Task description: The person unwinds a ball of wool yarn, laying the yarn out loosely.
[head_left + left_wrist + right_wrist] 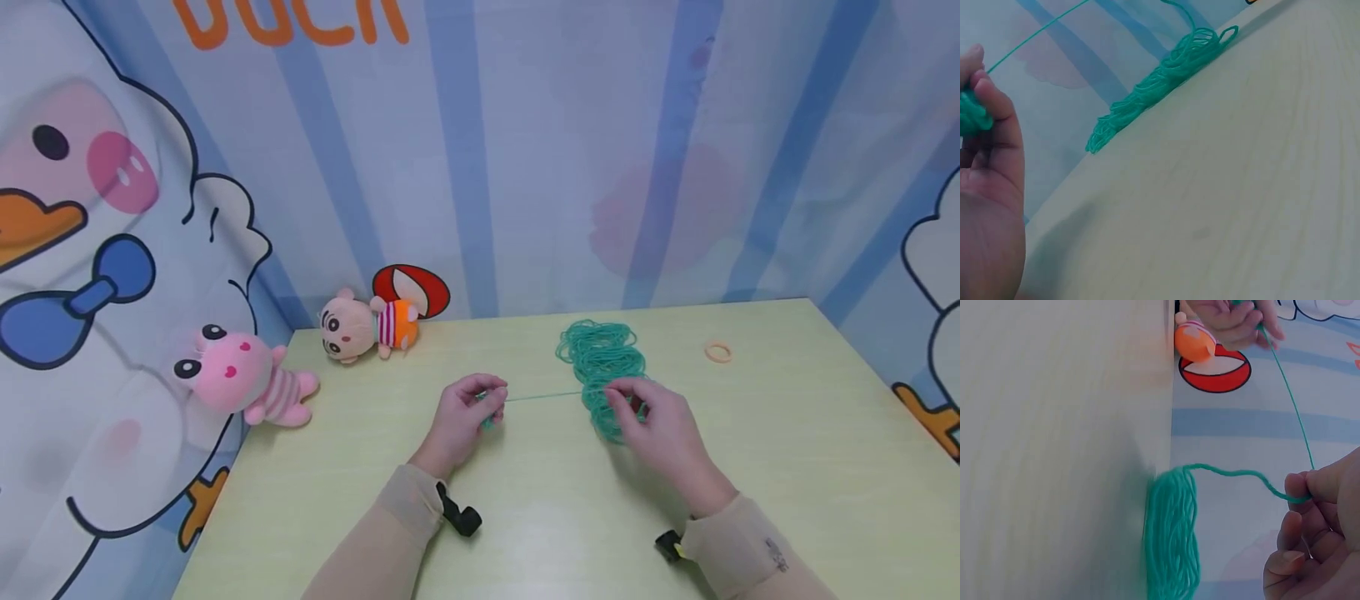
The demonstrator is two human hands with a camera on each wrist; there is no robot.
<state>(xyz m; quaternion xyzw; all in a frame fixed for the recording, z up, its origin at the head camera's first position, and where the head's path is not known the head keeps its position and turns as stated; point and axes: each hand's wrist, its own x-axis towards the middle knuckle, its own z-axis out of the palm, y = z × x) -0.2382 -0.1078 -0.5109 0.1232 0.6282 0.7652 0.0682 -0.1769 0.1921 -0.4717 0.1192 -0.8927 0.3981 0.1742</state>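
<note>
A loose heap of green yarn (pixel 602 354) lies on the table, stretched out front to back. My left hand (pixel 467 414) grips a small wound bundle of the same yarn (pixel 972 115), mostly hidden by the fingers. From it a taut strand (pixel 543 396) runs across to my right hand (pixel 663 429). Thumb and forefinger of the right hand pinch that strand, as the right wrist view shows. Beyond the pinch, a slack length of yarn (pixel 1229 472) droops back to the heap. Both hands are raised above the table.
A pink plush toy (pixel 247 375) lies at the table's left edge. Near the back edge rests a smaller plush toy in an orange and striped outfit (pixel 371 325). An orange ring (pixel 717 352) lies right of the heap. A printed cloth (pixel 540 150) hangs behind the table (pixel 810 433).
</note>
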